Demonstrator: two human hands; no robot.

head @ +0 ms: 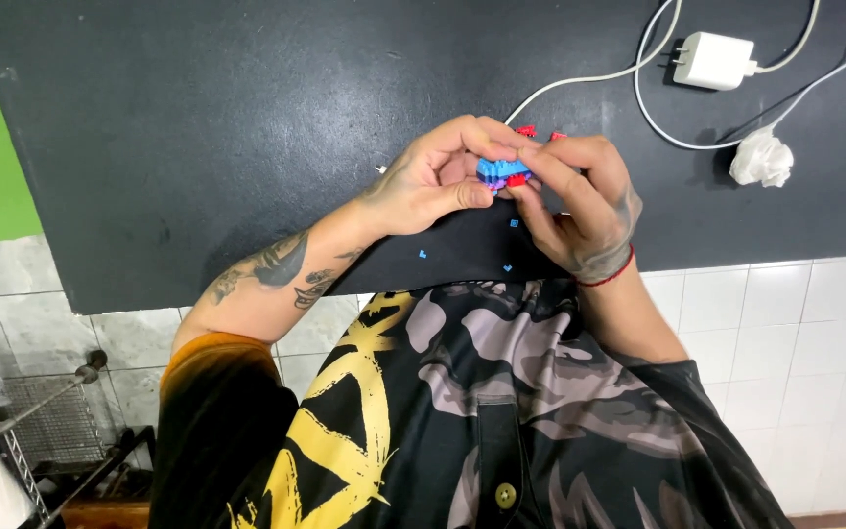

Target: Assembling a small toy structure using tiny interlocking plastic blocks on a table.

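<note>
Brick model sat pinched between your two hands above the black tabletop. Your left hand had its grip clenched on its left side, thumb underneath; your right hand closed fingers over its right end. It was small, blue on top, with purple and red bricks below.

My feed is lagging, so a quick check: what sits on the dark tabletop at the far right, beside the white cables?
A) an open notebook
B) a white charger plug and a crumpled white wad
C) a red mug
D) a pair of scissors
B: a white charger plug lies among the white cables, with a crumpled white wad just below it on the dark tabletop; none of the other items appears.
</note>
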